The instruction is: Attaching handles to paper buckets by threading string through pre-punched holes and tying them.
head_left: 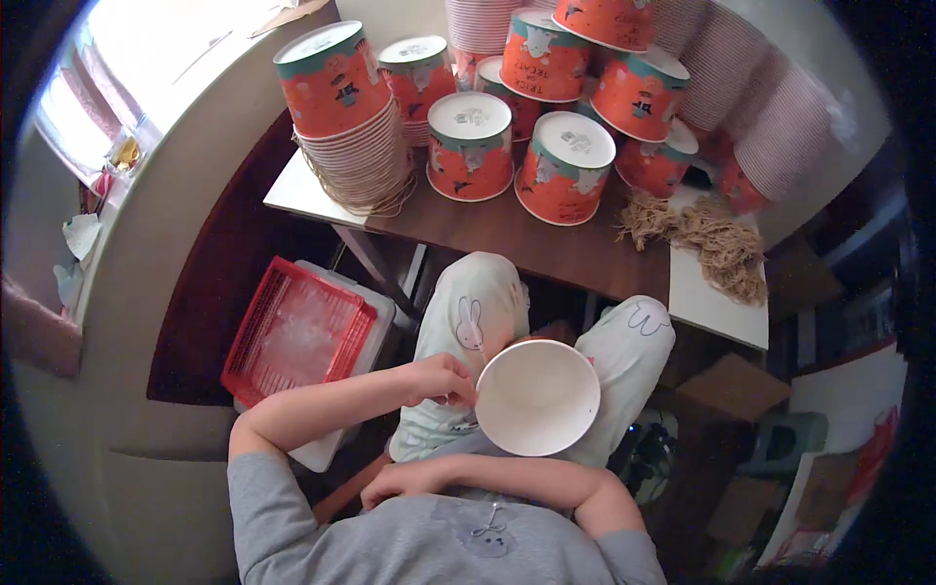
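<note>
Right hand (395,480) lay loosely curled against the grey shirt, holding nothing I could see. Left hand (444,378) pinched the rim of the white open-topped paper bucket (536,398), steadying it on the lap, mouth up; orange lidded paper buckets (546,107) were stacked on the brown table (546,244) ahead, within reach.

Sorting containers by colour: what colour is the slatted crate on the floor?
Red crate, clearest in the head view.

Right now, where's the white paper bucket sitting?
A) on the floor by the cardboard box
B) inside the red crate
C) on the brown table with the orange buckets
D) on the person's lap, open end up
D: the white paper bucket rests on the lap, open end up, left hand at its rim.
</note>
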The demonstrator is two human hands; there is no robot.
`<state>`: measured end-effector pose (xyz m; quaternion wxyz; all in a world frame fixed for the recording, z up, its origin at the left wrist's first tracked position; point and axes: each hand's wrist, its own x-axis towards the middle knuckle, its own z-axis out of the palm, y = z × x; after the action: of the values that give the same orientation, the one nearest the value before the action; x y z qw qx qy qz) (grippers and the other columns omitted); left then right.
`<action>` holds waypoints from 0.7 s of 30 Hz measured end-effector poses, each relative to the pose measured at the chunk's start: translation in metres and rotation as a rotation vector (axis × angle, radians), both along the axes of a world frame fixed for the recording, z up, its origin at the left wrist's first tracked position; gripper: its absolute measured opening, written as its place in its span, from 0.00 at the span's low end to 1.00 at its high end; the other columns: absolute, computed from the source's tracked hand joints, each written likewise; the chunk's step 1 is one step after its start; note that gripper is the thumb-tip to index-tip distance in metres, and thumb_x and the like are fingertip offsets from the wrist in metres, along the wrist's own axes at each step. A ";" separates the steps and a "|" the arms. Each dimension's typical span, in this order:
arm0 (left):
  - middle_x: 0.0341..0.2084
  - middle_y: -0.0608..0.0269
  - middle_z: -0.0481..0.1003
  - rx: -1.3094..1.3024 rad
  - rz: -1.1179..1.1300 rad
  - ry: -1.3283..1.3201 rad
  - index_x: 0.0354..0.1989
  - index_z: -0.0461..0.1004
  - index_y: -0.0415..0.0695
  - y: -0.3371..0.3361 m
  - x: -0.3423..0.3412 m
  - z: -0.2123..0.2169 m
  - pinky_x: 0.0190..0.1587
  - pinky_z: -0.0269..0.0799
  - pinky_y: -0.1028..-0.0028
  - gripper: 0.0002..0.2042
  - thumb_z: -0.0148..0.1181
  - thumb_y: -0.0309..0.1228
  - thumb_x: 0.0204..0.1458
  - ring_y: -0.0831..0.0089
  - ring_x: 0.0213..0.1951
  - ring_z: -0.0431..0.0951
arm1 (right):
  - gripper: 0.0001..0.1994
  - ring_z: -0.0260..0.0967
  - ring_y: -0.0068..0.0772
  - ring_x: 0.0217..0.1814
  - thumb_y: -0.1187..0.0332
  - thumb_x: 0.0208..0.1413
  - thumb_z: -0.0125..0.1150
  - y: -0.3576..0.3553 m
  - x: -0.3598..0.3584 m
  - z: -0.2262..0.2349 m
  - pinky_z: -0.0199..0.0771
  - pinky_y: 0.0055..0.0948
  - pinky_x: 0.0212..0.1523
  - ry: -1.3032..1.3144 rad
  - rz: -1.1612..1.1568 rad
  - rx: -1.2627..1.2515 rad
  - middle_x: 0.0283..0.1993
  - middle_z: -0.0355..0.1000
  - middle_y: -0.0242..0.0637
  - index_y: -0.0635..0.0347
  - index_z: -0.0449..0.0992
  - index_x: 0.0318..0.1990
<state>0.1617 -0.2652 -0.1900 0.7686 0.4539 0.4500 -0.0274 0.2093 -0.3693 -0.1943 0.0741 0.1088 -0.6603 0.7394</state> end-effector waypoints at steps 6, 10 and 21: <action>0.17 0.71 0.71 0.211 -0.191 -0.018 0.21 0.74 0.43 0.011 0.002 0.022 0.23 0.60 0.83 0.07 0.55 0.32 0.45 0.83 0.21 0.68 | 0.05 0.66 0.26 0.31 0.74 0.49 0.50 0.007 0.012 0.024 0.65 0.25 0.33 -0.042 -0.142 -0.053 0.30 0.69 0.36 0.64 0.68 0.32; 0.21 0.71 0.71 0.248 -0.095 -0.029 0.27 0.74 0.43 0.011 -0.007 0.025 0.26 0.62 0.81 0.11 0.50 0.37 0.50 0.83 0.26 0.69 | 0.04 0.67 0.27 0.33 0.73 0.52 0.50 0.024 0.095 0.080 0.66 0.26 0.36 -0.011 -0.540 -0.032 0.30 0.70 0.35 0.62 0.68 0.35; 0.24 0.56 0.75 0.723 -0.100 0.058 0.37 0.71 0.36 -0.066 0.012 -0.018 0.29 0.69 0.71 0.20 0.55 0.44 0.47 0.72 0.26 0.74 | 0.09 0.56 0.25 0.12 0.72 0.54 0.45 -0.010 0.239 0.135 0.58 0.20 0.10 0.680 -1.352 -0.105 0.26 0.66 0.51 0.69 0.65 0.26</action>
<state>0.1733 -0.3316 -0.2076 0.5431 0.7167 0.4294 0.0833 0.4480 -0.3792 -0.0589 0.7158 -0.1011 -0.4880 0.4892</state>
